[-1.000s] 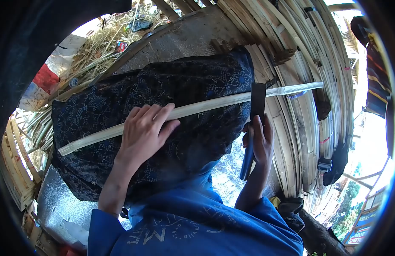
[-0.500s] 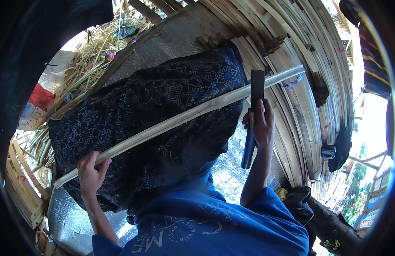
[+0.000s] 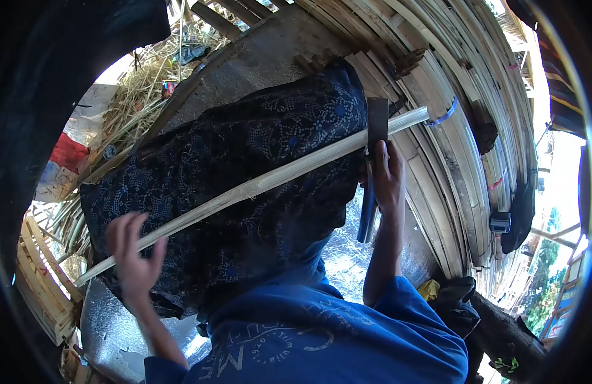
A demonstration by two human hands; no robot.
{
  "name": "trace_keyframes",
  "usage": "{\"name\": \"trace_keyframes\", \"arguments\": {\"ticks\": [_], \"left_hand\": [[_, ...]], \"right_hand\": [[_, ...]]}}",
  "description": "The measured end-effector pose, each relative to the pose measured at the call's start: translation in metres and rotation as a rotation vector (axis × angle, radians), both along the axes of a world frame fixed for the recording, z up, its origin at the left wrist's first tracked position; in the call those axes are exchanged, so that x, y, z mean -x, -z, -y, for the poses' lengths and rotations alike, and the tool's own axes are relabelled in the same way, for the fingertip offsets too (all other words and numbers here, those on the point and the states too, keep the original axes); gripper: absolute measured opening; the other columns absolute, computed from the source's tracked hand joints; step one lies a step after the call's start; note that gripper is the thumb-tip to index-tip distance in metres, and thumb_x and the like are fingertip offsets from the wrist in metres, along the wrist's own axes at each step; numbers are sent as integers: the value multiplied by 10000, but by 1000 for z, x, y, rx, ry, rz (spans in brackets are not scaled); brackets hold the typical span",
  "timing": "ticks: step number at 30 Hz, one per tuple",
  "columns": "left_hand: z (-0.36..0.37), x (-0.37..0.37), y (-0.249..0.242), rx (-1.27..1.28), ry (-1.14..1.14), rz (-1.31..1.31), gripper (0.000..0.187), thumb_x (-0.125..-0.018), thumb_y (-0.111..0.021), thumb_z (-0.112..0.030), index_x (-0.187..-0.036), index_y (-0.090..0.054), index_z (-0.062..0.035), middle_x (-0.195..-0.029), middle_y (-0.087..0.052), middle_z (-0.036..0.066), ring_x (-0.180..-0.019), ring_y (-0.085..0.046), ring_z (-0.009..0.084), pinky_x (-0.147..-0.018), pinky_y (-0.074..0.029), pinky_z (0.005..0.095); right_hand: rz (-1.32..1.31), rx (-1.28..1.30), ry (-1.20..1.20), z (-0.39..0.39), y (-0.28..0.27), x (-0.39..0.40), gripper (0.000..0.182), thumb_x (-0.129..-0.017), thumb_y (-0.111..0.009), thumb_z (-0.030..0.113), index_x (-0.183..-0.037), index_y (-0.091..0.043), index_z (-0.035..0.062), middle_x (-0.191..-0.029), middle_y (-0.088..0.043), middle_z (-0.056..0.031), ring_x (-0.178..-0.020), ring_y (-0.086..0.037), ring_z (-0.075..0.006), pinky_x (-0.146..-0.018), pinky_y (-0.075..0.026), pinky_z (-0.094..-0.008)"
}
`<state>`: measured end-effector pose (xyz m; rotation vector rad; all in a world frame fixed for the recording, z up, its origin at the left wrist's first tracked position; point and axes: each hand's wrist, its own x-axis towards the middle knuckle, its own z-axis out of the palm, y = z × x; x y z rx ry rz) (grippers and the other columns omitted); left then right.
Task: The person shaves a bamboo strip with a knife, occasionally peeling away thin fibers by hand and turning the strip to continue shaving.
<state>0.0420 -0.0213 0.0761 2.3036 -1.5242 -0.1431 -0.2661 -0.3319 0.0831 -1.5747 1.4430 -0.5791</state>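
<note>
A long pale bamboo strip (image 3: 270, 182) lies diagonally across the dark patterned cloth (image 3: 232, 147) over my lap. My left hand (image 3: 135, 253), slightly blurred, is at the strip's lower left end with fingers and thumb apart. My right hand (image 3: 389, 173) is closed around a knife with a wide, dark, blunt-ended blade (image 3: 377, 118); its long handle (image 3: 368, 214) hangs below the fingers. The blade stands across the strip near its upper right end, overlapping it in this view.
Split bamboo lengths (image 3: 449, 160) lie stacked along the right, bound with a blue tie (image 3: 444, 116). A shiny metal sheet (image 3: 117, 333) is under me. Dry straw and shavings (image 3: 152, 70) heap at upper left, and shorter wood pieces (image 3: 43, 275) stand at far left.
My left hand has loosened from the strip and its fingers have spread. The strip has slid toward the lower left under the blade. My right hand with the knife has shifted slightly left and up.
</note>
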Motion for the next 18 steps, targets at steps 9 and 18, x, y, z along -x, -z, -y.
{"name": "trace_keyframes", "arguments": {"ticks": [9, 18], "left_hand": [[148, 75, 19, 106, 280, -315, 315, -932, -605, -361, -865, -582, -54, -673, -644, 93, -599, -657, 262, -560, -514, 360], [96, 48, 31, -26, 236, -345, 382, -953, -564, -406, -765, -534, -75, -536, -584, 80, -479, -630, 242, -435, -453, 349]], "right_hand": [[-91, -21, -40, 5, -6, 6, 387, -1019, -444, 360, -1026, -566, -8, -661, -626, -92, -555, -630, -156, -496, -477, -296], [-121, 116, 101, 49, -12, 17, 474, -1018, -418, 430, -944, -583, -9, -620, -586, -69, -501, -594, -137, -473, -473, -279]]}}
